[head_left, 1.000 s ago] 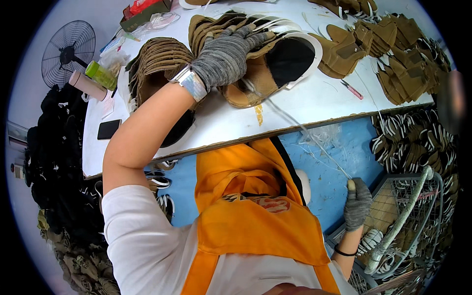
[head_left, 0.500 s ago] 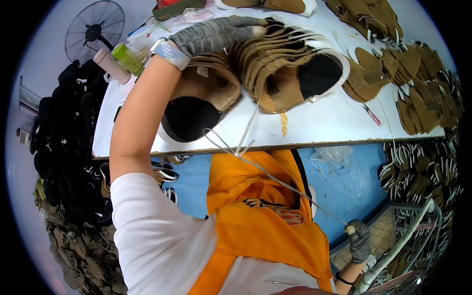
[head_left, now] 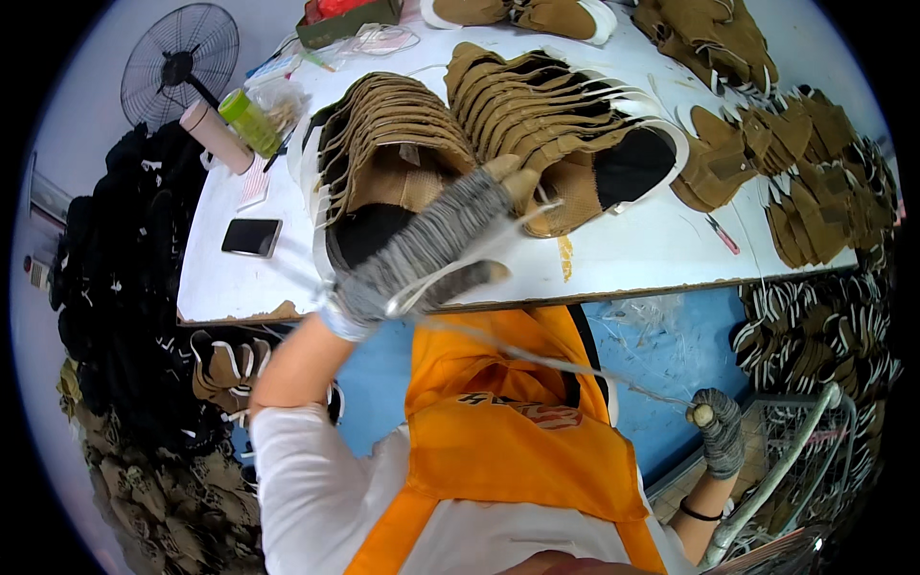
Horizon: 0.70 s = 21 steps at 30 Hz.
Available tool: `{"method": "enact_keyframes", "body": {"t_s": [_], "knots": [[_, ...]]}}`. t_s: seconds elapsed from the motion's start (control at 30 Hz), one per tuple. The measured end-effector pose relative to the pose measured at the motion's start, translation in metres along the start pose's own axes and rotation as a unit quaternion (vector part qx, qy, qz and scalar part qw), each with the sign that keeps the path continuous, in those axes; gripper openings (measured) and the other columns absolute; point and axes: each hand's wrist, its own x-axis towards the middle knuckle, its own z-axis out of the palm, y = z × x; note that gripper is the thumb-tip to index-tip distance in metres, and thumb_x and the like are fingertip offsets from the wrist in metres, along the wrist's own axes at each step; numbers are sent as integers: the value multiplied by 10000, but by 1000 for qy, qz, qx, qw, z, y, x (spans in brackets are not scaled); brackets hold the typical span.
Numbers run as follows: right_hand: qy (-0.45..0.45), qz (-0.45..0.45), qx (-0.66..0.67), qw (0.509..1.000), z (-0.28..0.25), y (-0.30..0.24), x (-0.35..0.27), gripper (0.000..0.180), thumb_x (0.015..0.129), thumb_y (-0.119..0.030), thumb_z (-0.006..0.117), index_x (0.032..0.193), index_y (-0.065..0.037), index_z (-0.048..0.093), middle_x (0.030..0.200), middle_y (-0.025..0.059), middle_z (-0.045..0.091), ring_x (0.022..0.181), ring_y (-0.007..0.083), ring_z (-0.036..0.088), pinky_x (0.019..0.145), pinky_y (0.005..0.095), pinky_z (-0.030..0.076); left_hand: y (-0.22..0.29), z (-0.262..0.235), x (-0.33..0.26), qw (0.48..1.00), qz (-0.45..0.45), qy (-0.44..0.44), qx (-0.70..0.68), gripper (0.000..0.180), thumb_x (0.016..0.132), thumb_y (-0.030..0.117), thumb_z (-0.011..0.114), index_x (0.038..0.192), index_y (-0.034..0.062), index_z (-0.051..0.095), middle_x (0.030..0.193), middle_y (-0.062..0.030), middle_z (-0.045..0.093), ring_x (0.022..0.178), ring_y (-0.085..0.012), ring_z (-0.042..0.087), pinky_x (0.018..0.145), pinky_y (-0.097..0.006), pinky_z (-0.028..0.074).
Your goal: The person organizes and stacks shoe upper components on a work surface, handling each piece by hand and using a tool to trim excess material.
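Two rows of nested brown shoe uppers with black insides and white edges lie on the white table: a left row [head_left: 398,120] and a right row [head_left: 517,110]. My left hand [head_left: 426,244], in a grey knit glove with bare fingertips, reaches across the front of the left row. Its fingers are stretched out and the thumb stands apart. The fingertips are nearest the gap between the rows; contact cannot be made out. A thin pale cord [head_left: 565,364] runs from beside the rows past my left hand, slightly blurred. My right hand [head_left: 717,431], gloved alike, is closed on the cord's lower end.
A phone [head_left: 252,238], a pink bottle [head_left: 217,139] and a green bottle [head_left: 249,123] are at the table's left. Red-handled snips [head_left: 724,235] lie right, near more brown uppers [head_left: 810,216]. A wire cart [head_left: 815,460] stands beside my right arm; a fan [head_left: 177,67] is back left.
My left hand has come down and nearer from the top of the rows, uncovering the left row and the phone. My right hand keeps the cord, slightly higher and further right.
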Motion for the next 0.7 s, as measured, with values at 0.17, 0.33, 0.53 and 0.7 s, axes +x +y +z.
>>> {"method": "enact_keyframes", "body": {"t_s": [0.17,0.33,0.53,0.7], "knots": [[-3,-16,36,999,0,-1,-3,528,832,-541,588,667,-40,578,623,45,536,566,155,487,535,292,381,-1,63,-17,865,-271,-26,-421,451,928,327,540,1267,32,506,1219,-110,564,1169,-223,482,1011,-346,373],[48,39,51,997,0,5,-9,541,808,-574,604,703,-44,575,645,28,544,600,146,486,563,293,386,-11,129,-62,783,-269,67,-556,364,953,338,502,1112,16,562,1019,-113,633,950,-164,590,855,-300,474],[-1,85,10,996,11,5,13,434,863,-461,601,706,-59,564,661,20,520,621,139,439,587,295,381,22,95,-81,703,-408,40,-581,382,945,316,522,1177,12,529,1027,-100,624,982,-182,588,900,-319,456],[-33,120,-5,992,28,-2,28,410,894,-433,572,712,-66,563,632,13,478,599,132,395,566,296,363,36,32,-99,928,-354,-120,-3,461,885,316,620,1242,35,544,1088,-121,636,1018,-160,605,874,-289,490]]}}
